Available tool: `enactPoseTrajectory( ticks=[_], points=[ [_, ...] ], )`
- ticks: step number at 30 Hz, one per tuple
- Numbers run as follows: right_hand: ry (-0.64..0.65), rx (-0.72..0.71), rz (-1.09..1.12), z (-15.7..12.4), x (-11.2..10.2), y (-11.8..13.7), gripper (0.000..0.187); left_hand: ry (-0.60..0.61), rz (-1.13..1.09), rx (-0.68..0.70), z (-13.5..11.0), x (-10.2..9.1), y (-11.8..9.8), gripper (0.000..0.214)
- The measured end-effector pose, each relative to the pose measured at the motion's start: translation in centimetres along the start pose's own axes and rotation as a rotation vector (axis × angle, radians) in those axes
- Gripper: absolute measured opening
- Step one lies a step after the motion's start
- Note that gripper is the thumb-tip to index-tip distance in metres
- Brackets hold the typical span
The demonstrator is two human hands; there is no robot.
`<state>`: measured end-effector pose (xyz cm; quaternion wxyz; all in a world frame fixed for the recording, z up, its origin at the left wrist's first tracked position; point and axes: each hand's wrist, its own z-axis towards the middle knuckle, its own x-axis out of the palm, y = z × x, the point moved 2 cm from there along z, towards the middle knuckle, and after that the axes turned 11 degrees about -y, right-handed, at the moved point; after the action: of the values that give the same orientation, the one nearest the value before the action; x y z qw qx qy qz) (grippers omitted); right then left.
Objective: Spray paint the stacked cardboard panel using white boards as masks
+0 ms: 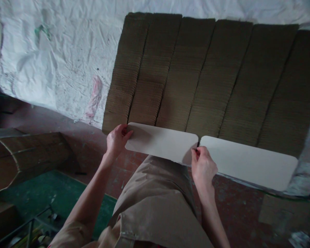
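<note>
A long white board with rounded corners (pixel 161 143) lies across the near edge of the brown layered pieces, and both my hands grip its ends. My left hand (pixel 116 139) pinches the left end between thumb and fingers. At the opposite end, my right hand (pixel 203 164) closes on the edge, beside the narrow gap to a second white board (pixel 248 162). That second board is the same shape and lies to the right. Beyond them, brown cardboard-like pieces (pixel 196 72) overlap in several long rows.
A wrinkled white sheet (pixel 67 62) covers the work surface, with a pink plastic scrap (pixel 94 96) and a green strip (pixel 42 31) on it. At the lower left, an open cardboard box (pixel 38 156) stands by a green floor area (pixel 59 196).
</note>
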<state>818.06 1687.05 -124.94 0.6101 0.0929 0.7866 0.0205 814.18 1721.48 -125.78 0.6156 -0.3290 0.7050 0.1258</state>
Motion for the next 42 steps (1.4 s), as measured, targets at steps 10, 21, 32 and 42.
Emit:
enactPoseTrajectory(
  ticks=[10, 21, 32, 42],
  points=[
    [0.014, -0.003, -0.088, 0.2, -0.3, 0.6, 0.013, -0.032, -0.001, 0.057, -0.2, 0.0, -0.2, 0.031],
    [0.013, -0.004, -0.109, 0.3, 0.0, 0.7, 0.013, -0.027, 0.020, 0.038, -0.2, -0.2, -0.6, 0.031],
    [-0.021, -0.091, -0.001, 0.4, 0.2, 1.5, 0.029, -0.060, 0.167, 0.042, -0.9, -0.1, -2.0, 0.029],
    [-0.004, -0.175, -0.101, 0.5, 0.8, 2.4, 0.026, -0.205, 0.095, 0.324, -3.3, 1.7, -4.2, 0.032]
  ],
)
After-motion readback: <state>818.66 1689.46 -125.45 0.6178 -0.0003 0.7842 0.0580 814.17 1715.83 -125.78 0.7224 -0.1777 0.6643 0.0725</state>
